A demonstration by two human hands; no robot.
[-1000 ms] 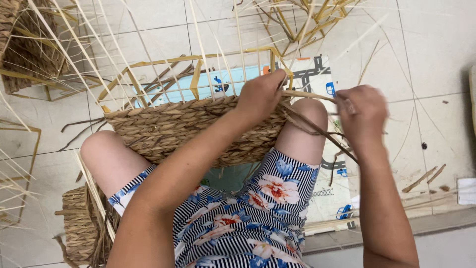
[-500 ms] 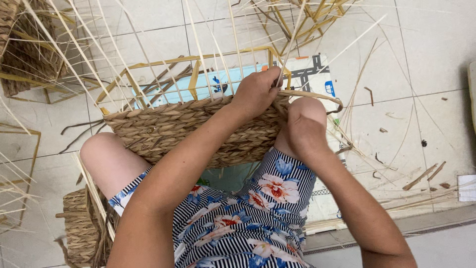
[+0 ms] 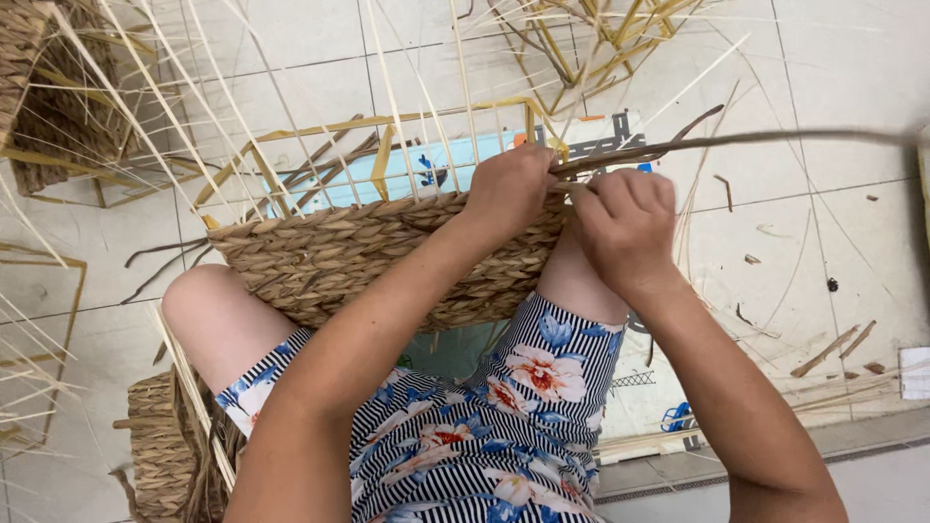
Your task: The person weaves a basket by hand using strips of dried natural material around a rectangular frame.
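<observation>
Across my knees rests the half-woven basket point(image 3: 387, 257), bare upright stakes rising from its rim. My left hand point(image 3: 509, 189) clamps the rim's top edge, pinning the last stitch; my right hand point(image 3: 625, 228), fingers closed, grips the twisted strand point(image 3: 736, 140) — I judge steady tension, pulled level, keeps the row tight.

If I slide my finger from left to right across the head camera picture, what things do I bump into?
Finished woven basket in the top left corner → bare knee → half-woven basket on the lap → left hand → right hand → loose sticks on the floor tiles.
</observation>
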